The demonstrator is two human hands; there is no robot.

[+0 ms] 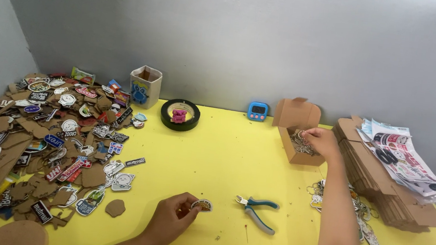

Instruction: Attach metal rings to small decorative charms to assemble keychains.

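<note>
My left hand (171,221) rests on the yellow table (224,162) near its front edge, pinching a small round printed charm (202,205) between thumb and fingers. My right hand (322,140) reaches far right into an open brown cardboard box (300,128) of metal keyrings (301,142), fingertips closed on a ring at the box's rim. Teal-handled pliers (257,209) lie on the table between my two arms, untouched.
A big heap of printed charms and brown cut-outs (55,136) covers the left side. A black tape roll (180,114), a paper cup-box (145,86) and a blue timer (257,111) stand at the back. Flat cartons with printed sheets (395,172) and finished keychains (366,224) lie right.
</note>
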